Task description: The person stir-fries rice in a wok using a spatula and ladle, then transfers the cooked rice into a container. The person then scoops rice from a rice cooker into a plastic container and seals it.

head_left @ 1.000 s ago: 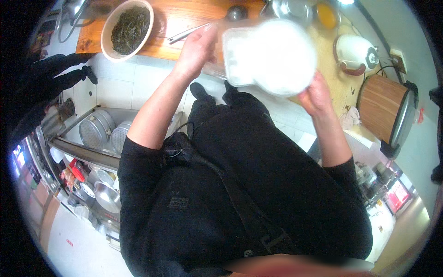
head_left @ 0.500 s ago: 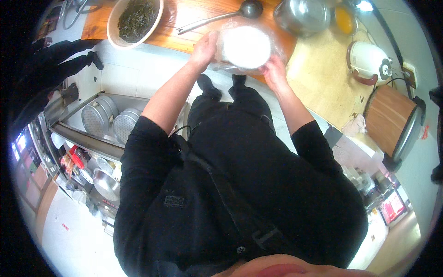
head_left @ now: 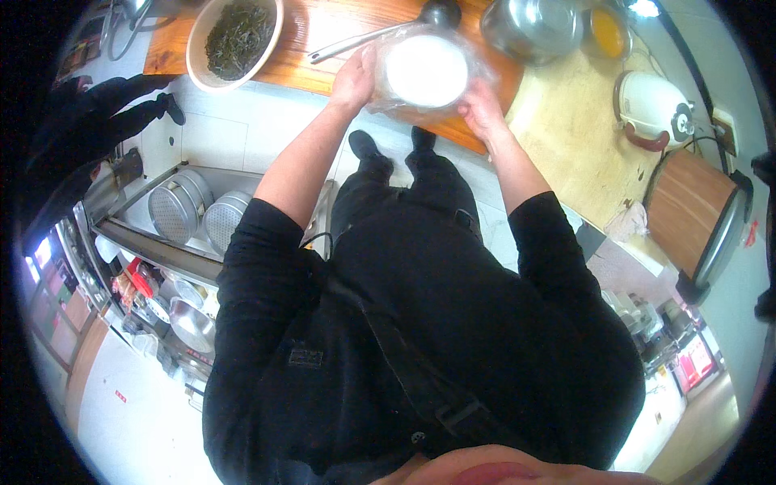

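Between my hands is a round white bowl-like thing (head_left: 427, 71) in loose clear plastic film (head_left: 477, 65); what it contains cannot be made out. My left hand (head_left: 356, 79) is closed on its left side, the fingers partly hidden by the film. At the lower right edge my right hand (head_left: 482, 107) pinches the film and rim. Both hands are over the front edge of the wooden counter (head_left: 315, 24). Just behind the bowl a metal ladle (head_left: 368, 36) lies on the wood, its cup partly covered by the film.
A pale tub of dark green leaves (head_left: 236, 44) stands at the far left. At the right are a metal pot (head_left: 533, 28), a container of orange-yellow liquid (head_left: 605, 34), a white kettle (head_left: 651, 109) and a cutting board (head_left: 687, 202). Another person's dark-clothed legs (head_left: 121, 105) show at left.
The wrapped white bowl has moved slightly left and up in the picture, its film now overlapping the ladle. Both hands keep hold of it.
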